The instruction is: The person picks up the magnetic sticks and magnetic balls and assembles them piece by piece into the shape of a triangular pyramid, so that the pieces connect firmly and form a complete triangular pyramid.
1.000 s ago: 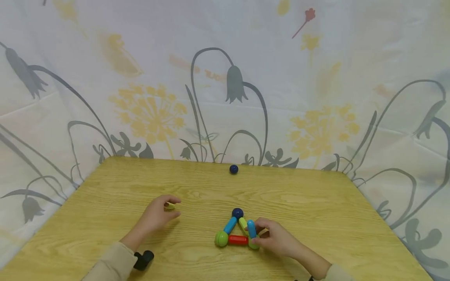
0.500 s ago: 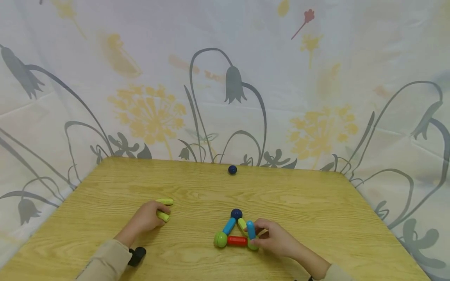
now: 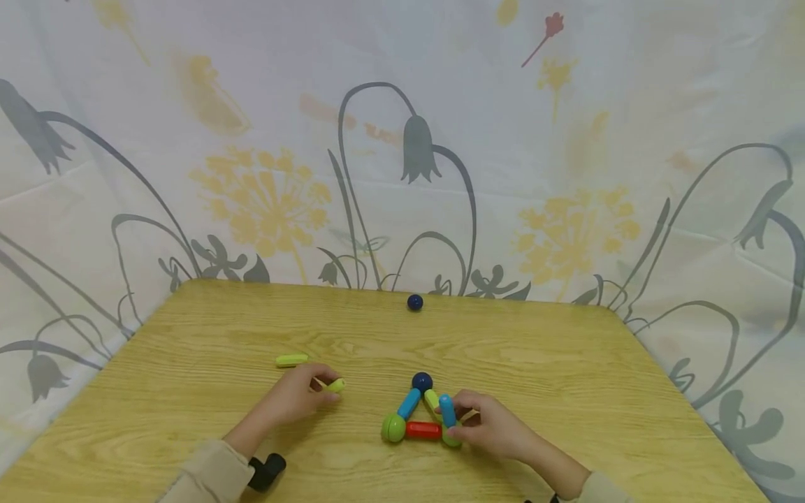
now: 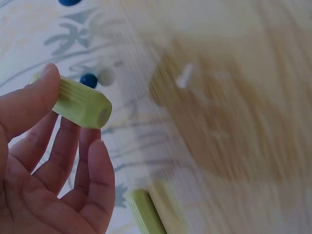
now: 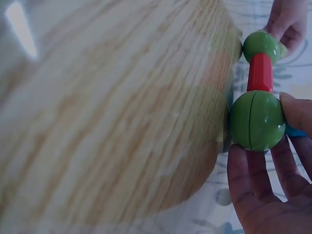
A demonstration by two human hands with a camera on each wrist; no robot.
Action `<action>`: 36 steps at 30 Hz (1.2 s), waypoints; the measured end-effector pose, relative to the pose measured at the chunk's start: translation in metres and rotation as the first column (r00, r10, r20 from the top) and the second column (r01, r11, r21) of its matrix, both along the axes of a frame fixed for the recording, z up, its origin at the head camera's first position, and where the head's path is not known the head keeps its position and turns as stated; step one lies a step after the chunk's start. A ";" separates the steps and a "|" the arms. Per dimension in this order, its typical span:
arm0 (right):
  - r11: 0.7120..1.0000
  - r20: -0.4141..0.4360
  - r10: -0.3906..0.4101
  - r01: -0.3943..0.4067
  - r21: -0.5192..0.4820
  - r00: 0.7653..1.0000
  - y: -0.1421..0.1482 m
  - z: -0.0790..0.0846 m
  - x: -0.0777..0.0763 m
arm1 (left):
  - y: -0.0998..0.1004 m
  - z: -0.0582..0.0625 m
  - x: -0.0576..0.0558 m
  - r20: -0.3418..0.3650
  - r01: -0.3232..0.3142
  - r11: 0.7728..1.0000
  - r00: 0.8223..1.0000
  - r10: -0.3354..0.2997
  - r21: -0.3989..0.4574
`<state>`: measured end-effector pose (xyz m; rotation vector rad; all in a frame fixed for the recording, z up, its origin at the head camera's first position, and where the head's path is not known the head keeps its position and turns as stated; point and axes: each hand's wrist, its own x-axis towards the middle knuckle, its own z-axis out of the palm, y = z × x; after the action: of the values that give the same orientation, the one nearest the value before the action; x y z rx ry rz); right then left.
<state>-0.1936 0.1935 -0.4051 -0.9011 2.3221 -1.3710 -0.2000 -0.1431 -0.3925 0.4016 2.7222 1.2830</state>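
Note:
My left hand (image 3: pixel 295 397) pinches a yellow-green magnetic rod (image 3: pixel 336 385) between thumb and fingers, above the table left of a triangle of rods and balls. In the left wrist view the end of this rod (image 4: pixel 95 113) points away from the palm. My right hand (image 3: pixel 493 427) holds an upright blue rod (image 3: pixel 447 409) on the green ball (image 5: pixel 257 119) at the triangle's right corner, fingertips also against that ball. A red rod (image 3: pixel 423 430) runs to the left green ball (image 3: pixel 394 428). A blue rod (image 3: pixel 409 403) and a yellow-green rod (image 3: pixel 431 400) meet at a dark blue ball (image 3: pixel 422 382).
Another yellow-green rod (image 3: pixel 292 360) lies on the wooden table (image 3: pixel 534 349) behind my left hand. A second dark blue ball (image 3: pixel 415 302) sits near the back edge, in front of a flower-patterned cloth (image 3: pixel 277 140).
My left hand reached down to the left, took one of two yellow-green rods and moved back right with it. My right hand stays in place on the blue rod.

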 end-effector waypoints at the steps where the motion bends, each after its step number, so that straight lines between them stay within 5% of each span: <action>1: 1.000 0.001 0.001 -0.001 -0.002 1.000 0.000 0.000 0.000 | 0.003 0.000 0.000 0.003 0.006 1.000 1.000 -0.006 0.013; 19: 1.000 0.015 0.003 -0.004 0.010 1.000 0.000 0.000 -0.001 | 0.057 0.003 0.009 -0.016 0.211 0.959 0.977 -0.212 0.187; 30: 1.000 0.012 0.003 -0.003 0.000 1.000 0.000 0.000 -0.001 | 0.077 0.006 0.010 0.012 0.260 0.945 0.963 -0.268 0.197; 36: 1.000 0.012 0.006 -0.006 0.000 1.000 0.000 0.000 -0.001 | 0.072 0.003 0.006 0.026 0.247 0.945 0.966 -0.258 0.214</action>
<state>-0.1946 0.1940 -0.4053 -0.8971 2.3091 -1.3697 -0.1943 -0.0716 -0.3896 0.6999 2.4010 1.4850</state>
